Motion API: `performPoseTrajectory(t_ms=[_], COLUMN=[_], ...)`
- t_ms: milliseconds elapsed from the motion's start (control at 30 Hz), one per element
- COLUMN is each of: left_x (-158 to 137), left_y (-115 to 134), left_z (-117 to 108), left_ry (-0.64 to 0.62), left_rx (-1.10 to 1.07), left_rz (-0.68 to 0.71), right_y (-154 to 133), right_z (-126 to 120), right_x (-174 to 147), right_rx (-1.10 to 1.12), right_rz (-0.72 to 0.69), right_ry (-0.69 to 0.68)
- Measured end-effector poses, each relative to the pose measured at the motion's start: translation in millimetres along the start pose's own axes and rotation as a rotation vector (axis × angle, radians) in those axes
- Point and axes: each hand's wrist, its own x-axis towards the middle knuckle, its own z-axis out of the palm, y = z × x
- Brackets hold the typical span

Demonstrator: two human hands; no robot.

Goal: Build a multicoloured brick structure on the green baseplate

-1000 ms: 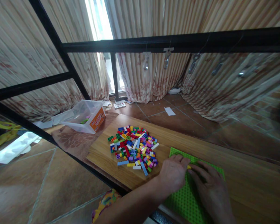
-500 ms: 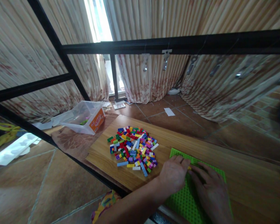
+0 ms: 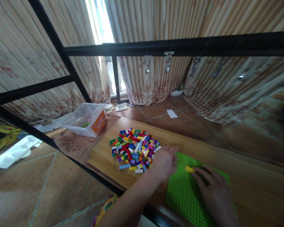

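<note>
A small oblong yellow plastic brick [image 3: 189, 169] sat on a green studded plastic baseplate [image 3: 183, 197], right end at the right hand [image 3: 214, 187].
It lay near the far edge, long axis roughly parallel; the right fingers were loosely curved (whether pinching it, I could not tell). The left hand [image 3: 165, 162], blurred, contents unclear, was by the left edge, beside a multicoloured heap of plastic bricks [image 3: 132, 148].
</note>
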Motion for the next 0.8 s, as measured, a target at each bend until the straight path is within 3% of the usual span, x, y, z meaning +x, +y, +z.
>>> performPoseTrajectory(t_ms=[133,233,300,433,800], left_x=[-1,-14,-22,-30,-22], left_y=[-52,-83,-94,-93,-84], left_z=[-64,-102,-114,-114,-101], left_ry=[0.144,0.096,0.044,-0.026,-0.022], left_rx=[0.04,0.132,0.198,0.26,0.316], left_rz=[-0.264,-0.372,-0.396,-0.379,-0.382], right_y=[-1,-4,-5,-5,-4], right_z=[0,0,0,0,1], right_x=[1,1,0,-1,0], right_rx=[-0.03,-0.031,-0.034,-0.049,-0.057], right_rz=[0.022,0.023,0.015,0.011,0.002], right_ry=[-0.014,-0.016,-0.017,-0.007,-0.007])
